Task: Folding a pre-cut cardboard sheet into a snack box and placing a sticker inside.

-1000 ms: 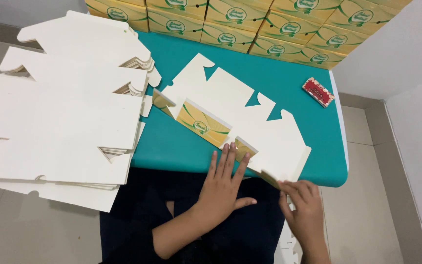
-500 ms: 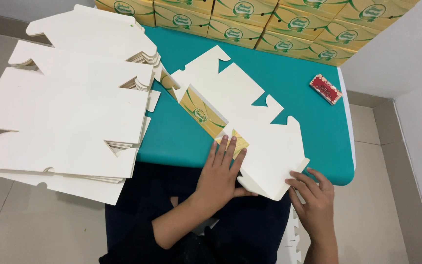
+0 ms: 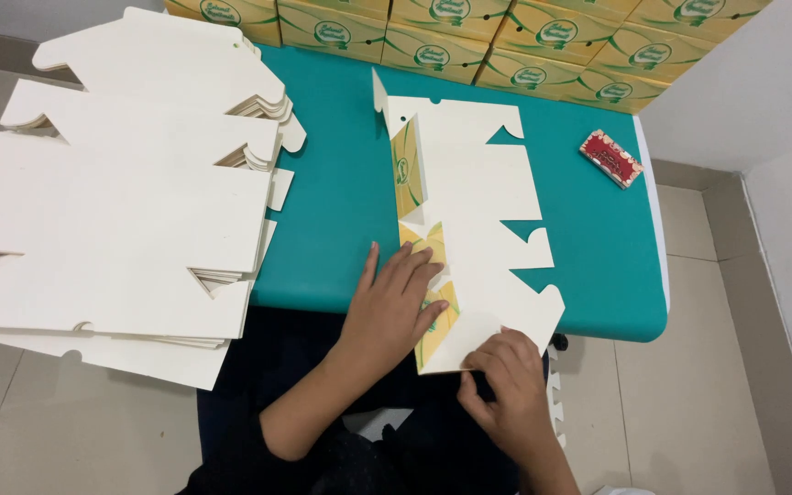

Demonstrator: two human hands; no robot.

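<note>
Two hands work one flat box blank (image 3: 474, 220) lying on the teal tabletop (image 3: 341, 183): the left hand (image 3: 394, 307) presses flat, fingers spread, on the folded printed flap, while the right hand (image 3: 506, 385) pinches the blank's near corner. Step judged in hand — creasing a side panel; the next fold needs the left palm anchoring the crease. Stacked blanks (image 3: 112, 211) lie left of both hands.

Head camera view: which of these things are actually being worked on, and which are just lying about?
In use:
- flat box blank, partly folded
- left hand, pressing its fold
- right hand, at its near edge

Lying about:
- stack of blanks
- finished boxes
- small red packet
</note>
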